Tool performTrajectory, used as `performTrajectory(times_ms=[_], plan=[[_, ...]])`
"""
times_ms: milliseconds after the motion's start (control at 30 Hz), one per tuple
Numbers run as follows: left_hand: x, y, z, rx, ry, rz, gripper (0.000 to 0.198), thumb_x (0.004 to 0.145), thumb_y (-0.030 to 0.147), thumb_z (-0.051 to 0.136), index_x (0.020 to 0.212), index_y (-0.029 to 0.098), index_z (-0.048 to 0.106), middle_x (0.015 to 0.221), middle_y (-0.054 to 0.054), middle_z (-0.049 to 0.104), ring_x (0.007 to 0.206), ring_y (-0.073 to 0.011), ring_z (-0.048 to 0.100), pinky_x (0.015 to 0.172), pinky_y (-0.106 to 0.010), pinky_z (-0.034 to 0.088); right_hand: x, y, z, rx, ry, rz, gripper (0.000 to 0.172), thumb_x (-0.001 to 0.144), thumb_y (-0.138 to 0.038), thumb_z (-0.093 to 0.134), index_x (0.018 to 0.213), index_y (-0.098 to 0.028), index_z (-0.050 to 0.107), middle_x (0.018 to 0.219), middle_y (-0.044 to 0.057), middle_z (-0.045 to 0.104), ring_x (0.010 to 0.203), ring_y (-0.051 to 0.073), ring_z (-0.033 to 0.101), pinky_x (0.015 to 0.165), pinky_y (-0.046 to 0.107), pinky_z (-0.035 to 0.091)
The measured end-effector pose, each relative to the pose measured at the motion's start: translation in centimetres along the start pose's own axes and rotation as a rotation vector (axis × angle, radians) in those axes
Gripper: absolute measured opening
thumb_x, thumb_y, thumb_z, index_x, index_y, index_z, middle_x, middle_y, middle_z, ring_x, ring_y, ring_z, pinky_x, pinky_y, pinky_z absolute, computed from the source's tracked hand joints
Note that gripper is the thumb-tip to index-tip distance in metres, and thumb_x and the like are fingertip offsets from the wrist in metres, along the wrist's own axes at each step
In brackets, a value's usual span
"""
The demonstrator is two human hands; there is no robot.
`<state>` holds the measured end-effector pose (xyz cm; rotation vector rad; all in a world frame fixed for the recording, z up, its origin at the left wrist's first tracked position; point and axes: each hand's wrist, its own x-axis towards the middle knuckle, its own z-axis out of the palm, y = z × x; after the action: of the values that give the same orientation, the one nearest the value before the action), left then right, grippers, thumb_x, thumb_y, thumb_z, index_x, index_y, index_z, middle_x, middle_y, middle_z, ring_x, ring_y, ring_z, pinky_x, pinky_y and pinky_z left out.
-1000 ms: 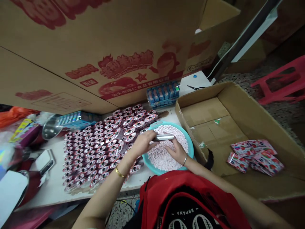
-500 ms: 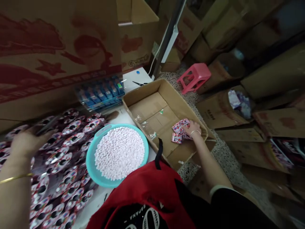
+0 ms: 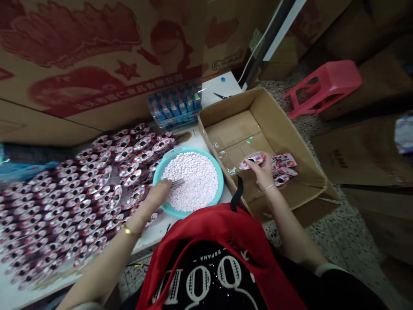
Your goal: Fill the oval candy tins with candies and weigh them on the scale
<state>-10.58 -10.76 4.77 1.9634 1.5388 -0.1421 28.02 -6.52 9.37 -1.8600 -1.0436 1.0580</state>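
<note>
"Two places to watch; what has shifted?"

"Mostly my right hand (image 3: 265,173). Half a second ago it was down among the packs in the cardboard box (image 3: 277,114); now it is up and nearer the blue basin (image 3: 221,181), pinching one pack (image 3: 253,161) between thumb and fingers. The oval end faces up."

"And the others?"

"The remaining packs (image 3: 284,162) lie just right of that hand, in a small pile inside the box."

"Your left hand (image 3: 161,192)?"

"Half a second ago it was out over the standing packs (image 3: 71,198). Now it is back at the basin's left rim, closed round the metal scoop (image 3: 177,183), which points right from my knuckles over the pale pellets (image 3: 201,176). Whether its tip is dug in, or carries any, I can't tell."

"What does that mean for the work?"

"As I judge it, I've got pack and scoop in hand together, where a moment ago I was only reaching for the pack. They're well apart, though: the pack is over the box, the scoop over the basin. Left of my left hand, the standing packs crowd the bench (image 3: 150,237), oval ends up as well."
</note>
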Motion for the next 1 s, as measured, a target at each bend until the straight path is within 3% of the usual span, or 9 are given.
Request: performTrajectory(times_ms=[67, 200, 333, 433, 600, 700, 833, 1000], plan=[[0.6, 1.6, 2.5, -0.021, -0.011, -0.016, 0.016, 0.082, 0.014, 0.043, 0.087, 0.014, 0.058, 0.088, -0.01, 0.063, 0.083, -0.0204, 0.059, 0.078, -0.033, 0.047, -1.6, -2.2, 1.4, 0.283, -0.101, 0.022, 0.066, 0.067, -0.048, 0.072, 0.124, -0.026, 0.046, 0.109, 0.005, 0.059, 0.09, 0.021, 0.062, 0.08, 0.038, 0.052], [3.2, 5.1, 6.1, -0.121, -0.008, 0.025, 0.018, 0.083, 0.013, 0.044, 0.094, 0.016, 0.058, 0.096, -0.01, 0.062, 0.091, -0.019, 0.057, 0.085, -0.032, 0.045, -5.4, -4.7, 3.2, 0.553, -0.406, 0.259, 0.044, 0.072, -0.048, 0.069, 0.108, -0.026, 0.058, 0.097, 0.003, 0.063, 0.082, 0.019, 0.062, 0.072, 0.034, 0.053], [4.3, 6.2, 7.0, -0.233, 0.027, 0.055, 0.019, 0.082, 0.014, 0.045, 0.096, 0.015, 0.057, 0.095, -0.008, 0.062, 0.088, -0.0173, 0.056, 0.083, -0.03, 0.045, -8.6, -4.0, 4.7, 0.597, -0.627, 0.509, 0.033, 0.073, -0.047, 0.07, 0.093, -0.022, 0.06, 0.081, 0.0, 0.062, 0.071, 0.015, 0.06, 0.064, 0.029, 0.052], [3.4, 5.0, 5.5, -0.307, 0.054, 0.081, 0.018, 0.084, 0.02, 0.047, 0.099, 0.014, 0.056, 0.091, -0.006, 0.061, 0.08, -0.0154, 0.055, 0.077, -0.028, 0.046, -9.9, -2.4, 5.8, 0.541, -0.657, 0.6, 0.036, 0.067, -0.045, 0.076, 0.087, -0.021, 0.059, 0.073, -0.002, 0.061, 0.067, 0.014, 0.059, 0.066, 0.03, 0.053], [0.3, 2.5, 0.3, -0.378, 0.097, 0.148, 0.025, 0.088, 0.03, 0.05, 0.108, 0.016, 0.055, 0.095, -0.006, 0.062, 0.086, -0.0159, 0.056, 0.082, -0.031, 0.046, -9.5, -0.7, 8.1, 0.483, -0.487, 0.564, 0.042, 0.062, -0.049, 0.078, 0.083, -0.021, 0.055, 0.077, -0.002, 0.061, 0.07, 0.014, 0.06, 0.069, 0.031, 0.053], [-1.5, 2.0, -3.0, -0.368, 0.102, 0.209, 0.025, 0.089, 0.033, 0.051, 0.107, 0.018, 0.055, 0.098, -0.007, 0.062, 0.09, -0.0172, 0.057, 0.084, -0.032, 0.046, -8.5, -0.5, 10.1, 0.469, -0.384, 0.516, 0.044, 0.063, -0.052, 0.076, 0.086, -0.023, 0.052, 0.079, -0.003, 0.06, 0.071, 0.012, 0.059, 0.069, 0.027, 0.051], [-2.7, 3.4, -5.7, -0.216, 0.045, 0.254, 0.018, 0.089, 0.028, 0.048, 0.103, 0.019, 0.056, 0.095, -0.007, 0.061, 0.088, -0.0178, 0.057, 0.08, -0.032, 0.047, -7.8, -0.4, 12.4, 0.447, -0.348, 0.469, 0.047, 0.061, -0.054, 0.075, 0.088, -0.023, 0.052, 0.077, -0.002, 0.059, 0.07, 0.013, 0.057, 0.065, 0.027, 0.049], [-2.6, 7.6, -7.0, 0.19, -0.05, 0.134, 0.015, 0.09, 0.017, 0.042, 0.091, 0.016, 0.058, 0.089, -0.009, 0.06, 0.084, -0.0211, 0.058, 0.072, -0.032, 0.046, -7.7, -0.2, 13.6, 0.412, -0.311, 0.421, 0.051, 0.057, -0.053, 0.078, 0.091, -0.024, 0.053, 0.077, -0.003, 0.056, 0.07, 0.014, 0.056, 0.064, 0.026, 0.047]])
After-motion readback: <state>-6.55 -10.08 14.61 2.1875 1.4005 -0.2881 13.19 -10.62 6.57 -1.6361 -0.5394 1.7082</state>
